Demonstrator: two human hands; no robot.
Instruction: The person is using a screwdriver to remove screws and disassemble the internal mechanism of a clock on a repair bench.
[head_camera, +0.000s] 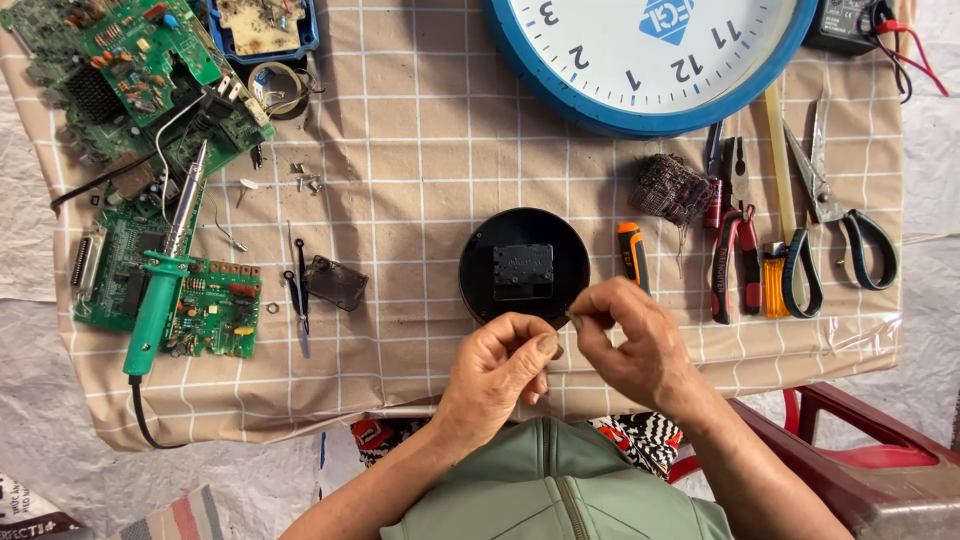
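While both hands are meeting just below the black clock case (524, 262), the left hand (497, 362) and right hand (628, 338) are each pinching thumb to forefinger on a tiny part, too small to identify, sitting at the fingertips (578, 322) over the case's near edge. Case is lying back-up on the checked cloth (420, 150), with the orange-handled screwdriver (632, 255) just beside its right edge and pliers (737, 240) further right.
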